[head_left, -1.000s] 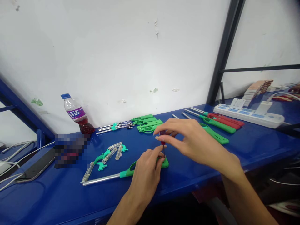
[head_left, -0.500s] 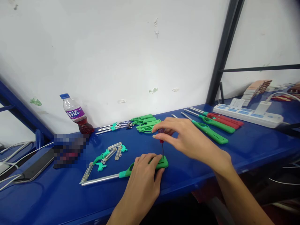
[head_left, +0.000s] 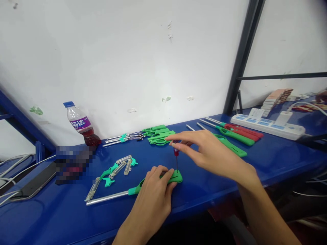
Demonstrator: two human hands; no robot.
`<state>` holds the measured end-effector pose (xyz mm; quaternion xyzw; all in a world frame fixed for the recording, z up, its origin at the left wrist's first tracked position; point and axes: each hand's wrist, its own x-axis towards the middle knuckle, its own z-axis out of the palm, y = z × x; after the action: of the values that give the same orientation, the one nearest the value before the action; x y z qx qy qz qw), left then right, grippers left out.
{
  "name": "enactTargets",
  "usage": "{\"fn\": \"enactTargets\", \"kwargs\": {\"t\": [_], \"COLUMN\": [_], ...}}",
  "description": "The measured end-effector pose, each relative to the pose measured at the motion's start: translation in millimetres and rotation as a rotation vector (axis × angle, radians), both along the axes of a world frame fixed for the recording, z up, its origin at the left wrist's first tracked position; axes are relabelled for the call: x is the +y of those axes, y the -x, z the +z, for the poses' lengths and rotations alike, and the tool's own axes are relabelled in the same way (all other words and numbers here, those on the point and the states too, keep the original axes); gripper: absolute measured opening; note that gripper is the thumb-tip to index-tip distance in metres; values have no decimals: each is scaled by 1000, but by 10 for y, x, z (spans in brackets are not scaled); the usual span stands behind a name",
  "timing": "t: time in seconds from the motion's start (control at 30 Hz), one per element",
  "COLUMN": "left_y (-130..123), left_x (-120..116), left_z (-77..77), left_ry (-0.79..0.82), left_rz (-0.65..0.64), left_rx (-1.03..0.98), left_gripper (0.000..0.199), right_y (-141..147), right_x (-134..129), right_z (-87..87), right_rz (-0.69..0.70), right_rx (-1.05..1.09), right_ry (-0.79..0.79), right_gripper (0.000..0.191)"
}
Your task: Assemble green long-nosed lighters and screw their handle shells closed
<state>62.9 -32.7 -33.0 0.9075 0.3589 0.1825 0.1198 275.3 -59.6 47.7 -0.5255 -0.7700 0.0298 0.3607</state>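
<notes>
A green long-necked lighter (head_left: 176, 176) lies on the blue table, its metal tube (head_left: 108, 197) pointing left. My left hand (head_left: 158, 190) is closed over its handle and presses it against the tabletop. Above the handle's right end, my right hand (head_left: 196, 146) pinches the red handle of a screwdriver (head_left: 176, 152). The screwdriver stands upright, with its tip on the lighter near the end. Left of my left hand lie clear plastic fuel tanks (head_left: 118, 169) and teal plastic pieces (head_left: 109, 182).
Green handle shells (head_left: 160, 137) and metal tubes with wires (head_left: 124, 137) lie along the wall. Green lighters (head_left: 236, 133) and red ones (head_left: 245, 130) rest at the right, before a white power strip (head_left: 268, 126). A drink bottle (head_left: 82, 124) and a phone (head_left: 33, 185) are at the left.
My right hand's fingers have shifted slightly on the screwdriver's handle, showing more of it. My left hand still holds the lighter in place. The whole view has moved slightly.
</notes>
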Motion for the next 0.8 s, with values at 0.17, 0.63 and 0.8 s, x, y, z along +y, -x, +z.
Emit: {"fn": "enactTargets", "kwargs": {"t": [0.17,0.63,0.8], "left_y": [13,6,124], "left_x": [6,-3,3], "left_z": [18,-28,38], "left_ry": [61,46,48], "left_rz": [-19,-12,46], "left_rx": [-41,-71,75], "left_gripper": [34,29,45], "right_y": [40,45,38], "right_x": [23,37,32], "right_z": [11,20,22], "right_rz": [-3,18,22], "right_rx": [8,33,24], "right_ry": [-48,-21,-25], "right_gripper": [29,28,26]}}
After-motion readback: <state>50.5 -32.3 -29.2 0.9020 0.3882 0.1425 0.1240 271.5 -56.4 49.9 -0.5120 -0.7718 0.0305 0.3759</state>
